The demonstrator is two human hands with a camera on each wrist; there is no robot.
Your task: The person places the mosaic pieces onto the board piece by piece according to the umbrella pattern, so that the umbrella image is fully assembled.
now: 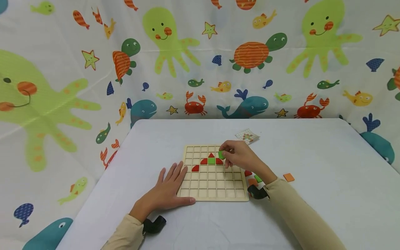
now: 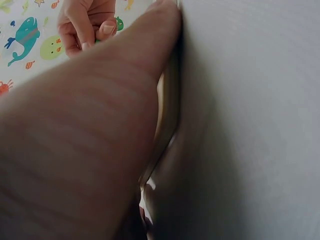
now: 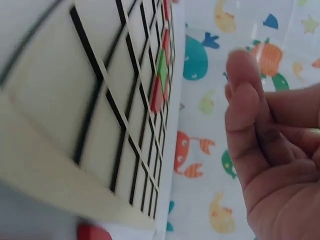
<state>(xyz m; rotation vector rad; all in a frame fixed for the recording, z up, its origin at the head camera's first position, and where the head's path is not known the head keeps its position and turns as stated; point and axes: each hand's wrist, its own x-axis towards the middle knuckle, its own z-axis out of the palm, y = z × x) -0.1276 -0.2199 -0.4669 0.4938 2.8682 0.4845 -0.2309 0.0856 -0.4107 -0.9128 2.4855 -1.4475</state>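
A pale wooden grid board (image 1: 215,185) lies on the white table. My left hand (image 1: 168,190) rests at its lower left edge, fingers spread and thumb along the front corner. Above the upper right squares, my right hand (image 1: 237,154) pinches a green tile (image 1: 221,155) between thumb and fingers; the right wrist view does not show that tile. Set in the grid are a green square (image 1: 211,160), a red triangle (image 1: 211,155) above it, and red quarter-round tiles at its left (image 1: 203,161) and right (image 1: 219,161). Another red quarter-round tile (image 1: 195,168) sits lower left.
Loose tiles lie right of the board, partly under the right forearm: a red one (image 1: 248,173), a green one (image 1: 258,178) and an orange one (image 1: 252,182). Farther right is an orange square (image 1: 289,177). A printed pattern card (image 1: 247,136) lies behind the board.
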